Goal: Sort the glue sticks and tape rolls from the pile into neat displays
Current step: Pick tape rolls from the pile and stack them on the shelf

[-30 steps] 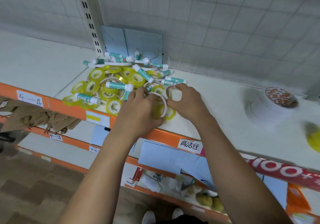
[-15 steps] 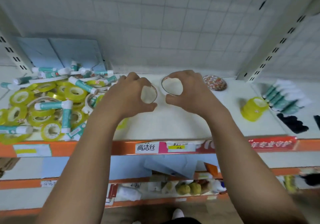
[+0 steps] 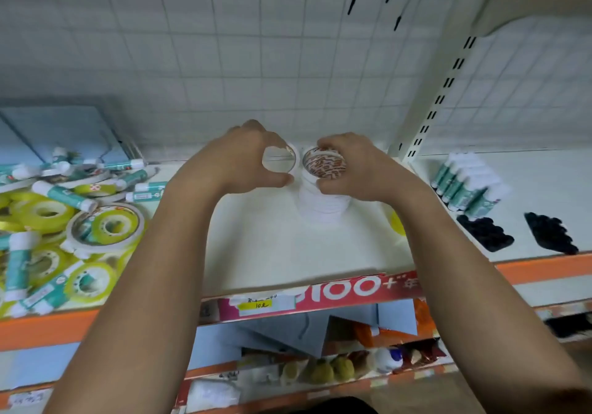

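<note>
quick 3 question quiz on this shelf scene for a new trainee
1. True or false: the left hand is empty.
2. Where does the right hand hold its roll? A: in the mixed pile. B: at the top of the white stack. C: on the lower shelf.
3. Fill in: the tidy row of glue sticks lies to the ___ of the stack.

Key: 1 false; 2 B; 3 right.
</note>
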`<state>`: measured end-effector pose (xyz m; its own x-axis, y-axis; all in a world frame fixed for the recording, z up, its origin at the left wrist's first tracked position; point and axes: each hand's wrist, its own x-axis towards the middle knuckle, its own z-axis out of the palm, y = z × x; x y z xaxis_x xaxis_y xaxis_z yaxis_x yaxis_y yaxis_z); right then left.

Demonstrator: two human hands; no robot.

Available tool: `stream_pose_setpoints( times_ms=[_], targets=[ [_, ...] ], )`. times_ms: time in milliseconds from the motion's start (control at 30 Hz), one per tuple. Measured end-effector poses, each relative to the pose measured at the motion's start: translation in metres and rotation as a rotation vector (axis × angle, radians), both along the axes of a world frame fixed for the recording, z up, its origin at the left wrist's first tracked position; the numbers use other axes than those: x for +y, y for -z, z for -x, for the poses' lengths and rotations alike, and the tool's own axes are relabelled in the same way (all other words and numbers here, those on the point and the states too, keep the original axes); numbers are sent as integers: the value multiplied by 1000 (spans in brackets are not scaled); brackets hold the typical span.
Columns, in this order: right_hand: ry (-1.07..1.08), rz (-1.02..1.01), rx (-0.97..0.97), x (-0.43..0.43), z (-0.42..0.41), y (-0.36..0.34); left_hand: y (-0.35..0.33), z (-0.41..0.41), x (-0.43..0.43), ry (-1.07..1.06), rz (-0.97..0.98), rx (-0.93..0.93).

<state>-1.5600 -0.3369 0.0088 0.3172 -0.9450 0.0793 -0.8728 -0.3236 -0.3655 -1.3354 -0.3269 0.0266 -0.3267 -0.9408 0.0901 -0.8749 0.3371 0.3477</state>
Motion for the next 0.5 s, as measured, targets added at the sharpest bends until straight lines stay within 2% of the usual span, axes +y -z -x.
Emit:
stream_pose_setpoints(
  times_ms=[200, 500],
  targets=[
    [-63, -26, -28, -7, 18, 6, -5, 29, -10, 44, 8, 5],
    [6, -168, -49, -10, 63, 0, -5, 81, -23, 148, -70, -47]
  ],
)
